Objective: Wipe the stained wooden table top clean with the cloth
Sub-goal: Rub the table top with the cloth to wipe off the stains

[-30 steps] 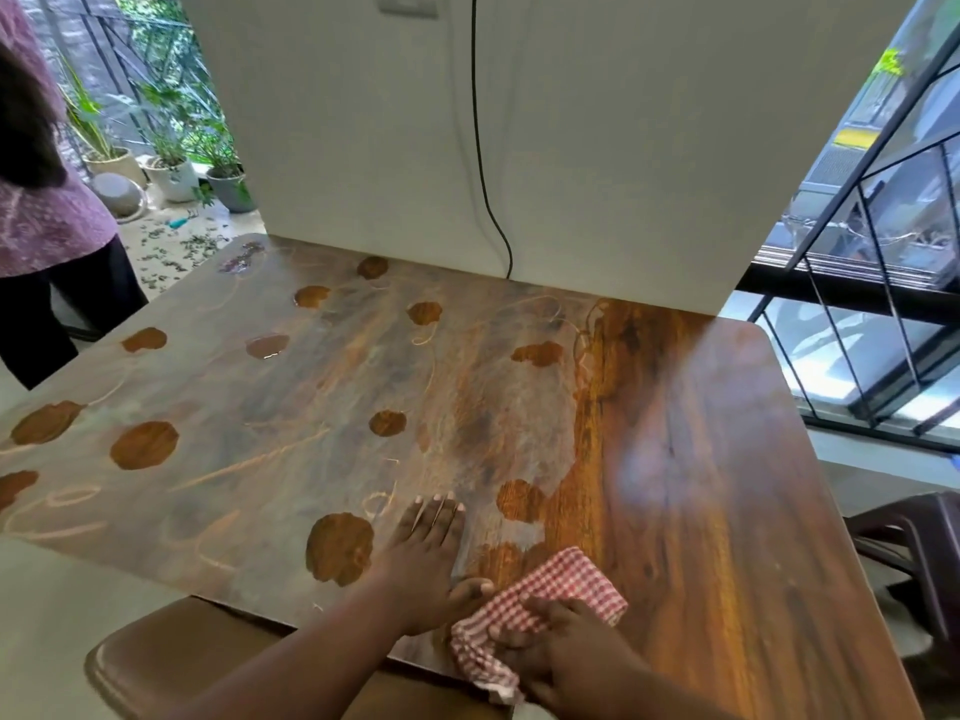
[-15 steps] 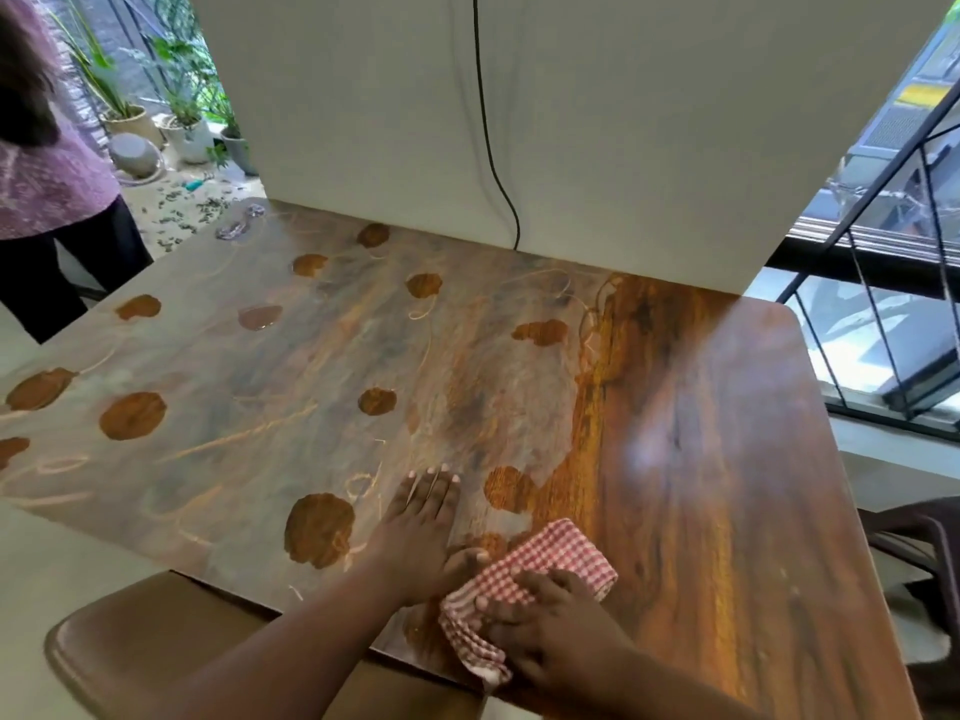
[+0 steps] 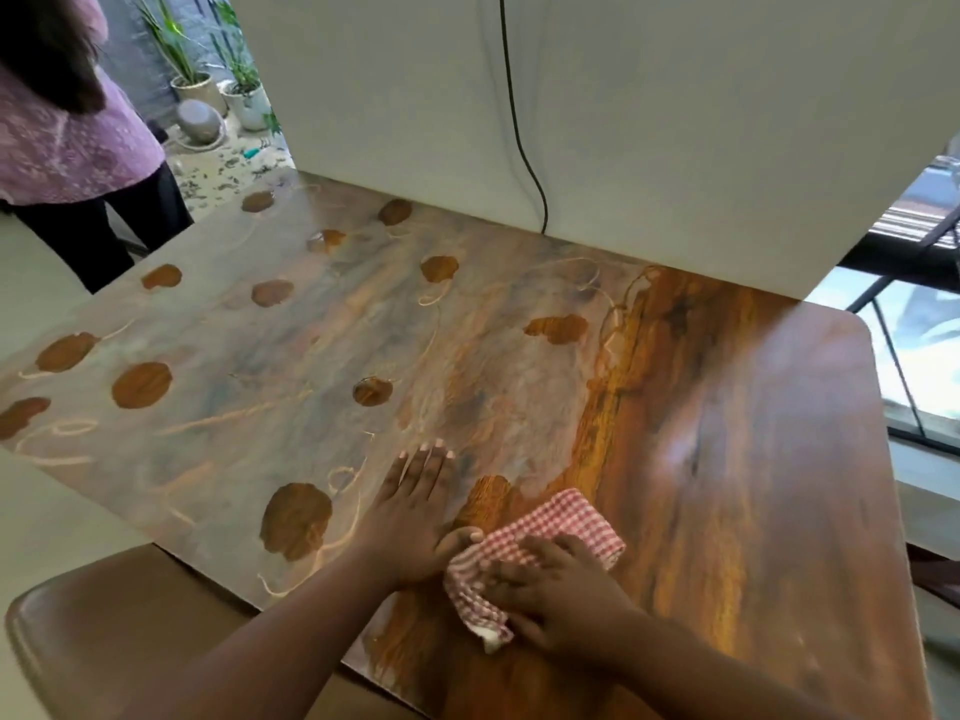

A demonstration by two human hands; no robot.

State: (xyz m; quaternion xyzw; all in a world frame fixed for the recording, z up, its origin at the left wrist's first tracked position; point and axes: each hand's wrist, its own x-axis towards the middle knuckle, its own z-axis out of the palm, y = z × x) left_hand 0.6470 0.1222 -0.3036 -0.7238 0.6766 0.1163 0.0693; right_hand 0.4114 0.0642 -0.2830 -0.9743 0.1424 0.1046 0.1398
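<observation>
The wooden table top (image 3: pixel 727 459) is shiny brown on its right part. Its left and middle (image 3: pixel 270 366) carry a grey, dusty film with round bare patches and curly streaks. A red-and-white checked cloth (image 3: pixel 540 532) lies bunched near the front edge, at the border of the film. My right hand (image 3: pixel 561 589) presses down on the cloth, fingers spread over it. My left hand (image 3: pixel 415 506) rests flat on the table just left of the cloth, its thumb touching the cloth's edge.
A white wall panel (image 3: pixel 623 122) with a black cable (image 3: pixel 519 122) stands at the table's far edge. A brown chair seat (image 3: pixel 130 626) sits at the front left. A person in a pink top (image 3: pixel 67 137) stands at the far left. Plant pots (image 3: pixel 228 96) stand behind.
The view has shifted a little. My right hand and the cloth stay near the front edge, with small shifts of the cloth. My left hand stays flat beside it.
</observation>
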